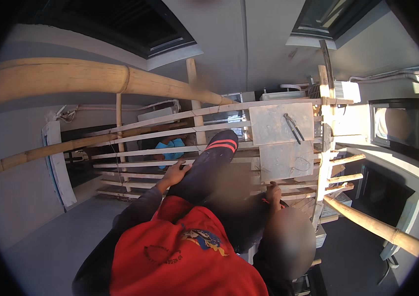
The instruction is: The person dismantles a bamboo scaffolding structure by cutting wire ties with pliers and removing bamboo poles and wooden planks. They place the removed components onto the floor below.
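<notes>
My left hand (pixel 174 173) is beside my raised leg, next to the wooden slats (pixel 165 150). Its fingers look partly stretched, and nothing shows in them. On the other side of my legs, my right hand (pixel 273 192) has its fingers bent over a wooden slat (pixel 293 186); part of that hand is hidden by a blurred patch. Ahead of it, pincers (pixel 294 129) with dark handles lie on a pale flat board (pixel 266 121). A second pale board (pixel 274 160) lies nearer, with a thin loop of wire (pixel 300 164) on it.
A thick bamboo pole (pixel 71 76) crosses at the upper left; another (pixel 372 224) slants at the lower right. Gaps between slats open onto a lower level, where a person in blue (pixel 172 147) shows. An upright timber (pixel 324 143) stands right. Windows (pixel 398 124) line the grey walls.
</notes>
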A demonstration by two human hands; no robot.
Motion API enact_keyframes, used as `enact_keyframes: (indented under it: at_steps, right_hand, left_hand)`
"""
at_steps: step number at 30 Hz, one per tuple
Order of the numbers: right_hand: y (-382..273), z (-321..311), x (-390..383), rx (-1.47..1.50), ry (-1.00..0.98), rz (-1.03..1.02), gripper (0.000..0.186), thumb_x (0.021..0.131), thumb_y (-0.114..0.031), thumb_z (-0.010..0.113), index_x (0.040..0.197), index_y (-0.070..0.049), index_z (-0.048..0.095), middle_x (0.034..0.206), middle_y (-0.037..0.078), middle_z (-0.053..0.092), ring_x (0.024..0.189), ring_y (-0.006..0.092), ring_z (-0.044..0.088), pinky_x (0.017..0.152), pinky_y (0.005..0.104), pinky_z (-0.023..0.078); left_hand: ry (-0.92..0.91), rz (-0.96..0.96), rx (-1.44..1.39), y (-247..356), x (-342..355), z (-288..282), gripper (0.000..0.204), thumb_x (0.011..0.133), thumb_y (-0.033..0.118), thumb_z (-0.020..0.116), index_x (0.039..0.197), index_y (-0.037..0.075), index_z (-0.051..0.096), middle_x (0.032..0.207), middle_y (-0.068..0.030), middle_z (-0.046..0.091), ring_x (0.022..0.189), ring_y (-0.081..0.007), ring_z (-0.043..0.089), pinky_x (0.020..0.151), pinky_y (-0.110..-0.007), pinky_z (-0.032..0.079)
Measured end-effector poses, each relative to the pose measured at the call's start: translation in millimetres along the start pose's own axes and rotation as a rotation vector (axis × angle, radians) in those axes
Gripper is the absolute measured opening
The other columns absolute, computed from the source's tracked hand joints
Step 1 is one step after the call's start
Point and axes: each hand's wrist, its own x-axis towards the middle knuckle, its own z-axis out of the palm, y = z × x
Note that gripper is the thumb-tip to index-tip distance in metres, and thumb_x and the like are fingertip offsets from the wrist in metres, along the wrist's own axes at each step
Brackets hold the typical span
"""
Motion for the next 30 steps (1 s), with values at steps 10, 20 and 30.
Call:
enact_keyframes:
  at_steps: [10,20,30]
  right_hand:
    - [-216,-37,-40,0.135,0.109,-0.407,0.049,0.077,0.001,0.059,0.126,-0.001,0.054,0.106,0.025,0.064,0.098,0.0415,0.063,0.085,0.0454,0.051]
    - [-558,-212,-174,0.470,0.226,-1.075,0.063,0.085,-0.022,0.070,0.136,0.003,0.042,0.120,0.022,0.054,0.111,0.0333,0.056,0.093,0.0436,0.046]
    - [-702,-217,-274,0.166,0.218,-1.498,0.107,0.076,-0.049,0.077,0.148,0.002,0.015,0.146,0.026,0.033,0.138,0.0373,0.032,0.112,0.0470,0.028]
  left_hand:
    - [-0.215,-0.817,0.219,-269,-305,-72,0.083,0.083,0.057,0.059,0.144,0.006,0.035,0.144,-0.0254,0.040,0.135,-0.0409,0.035,0.111,-0.048,0.030]
    - [-0.136,-1.235,0.317,-228,-456,51,0.084,0.087,0.061,0.049,0.150,0.012,0.024,0.154,-0.0221,0.022,0.144,-0.0386,0.014,0.115,-0.051,0.011]
    - [0.036,-1.049,0.466,-195,-459,69,0.076,0.093,0.058,0.037,0.152,0.011,0.023,0.157,-0.0197,0.016,0.147,-0.0364,0.005,0.117,-0.053,-0.001]
